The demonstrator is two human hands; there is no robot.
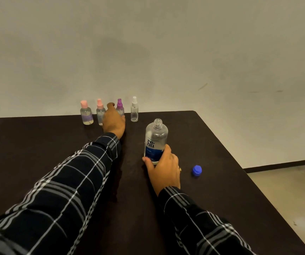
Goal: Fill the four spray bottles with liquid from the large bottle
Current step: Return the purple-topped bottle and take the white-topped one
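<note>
Table: dark. Large bottle stands upright and uncapped, ready to pour. Right hand grips its base, fingers curled round the label, probably to steady it. Left hand reaches between pink sprayer and purple sprayer, hiding the latter's body; grip cannot be told. Clear sprayer stands just right of those fingers. Cap lies right of the right hand, apart.

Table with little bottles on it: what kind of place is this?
Probably a plain indoor workroom, though I can't say which kind: a bare beige wall, a dark table near it, and a shiny pale floor.
</note>
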